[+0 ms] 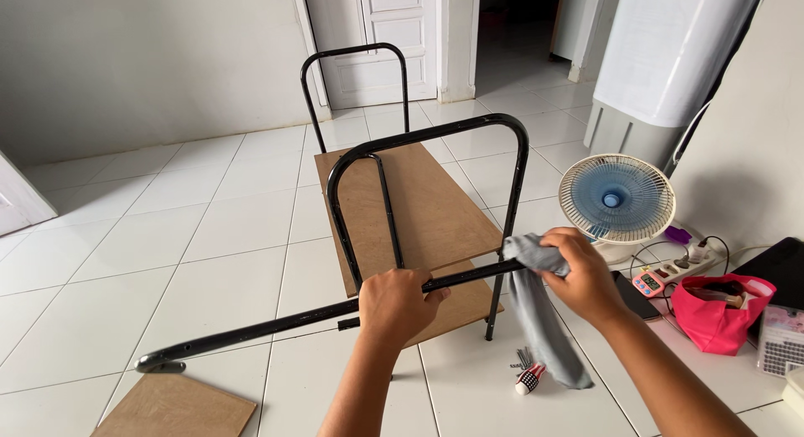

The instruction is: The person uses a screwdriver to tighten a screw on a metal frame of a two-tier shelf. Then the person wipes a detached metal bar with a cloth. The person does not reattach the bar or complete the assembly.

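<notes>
— What are your hands doing right now?

— My left hand [395, 303] is wrapping its grip around a long black metal tube [276, 324], fingers closed over it about midway along. The tube is slanting from the white tiled floor [209, 228] at lower left up toward my right.

— And the other hand?

— My right hand [586, 278] is clutching a grey cloth [544, 320], pressing it closed around the tube's upper end; the rest of the cloth is hanging down loose.

— What is lying around you?

— A black frame [435, 144] with a brown wooden board [427, 203] is standing just behind the tube. A small fan [616, 198] is sitting on the floor to my right, near a pink bag [712, 320]. Some screws [524, 357] are lying just below the cloth.
</notes>
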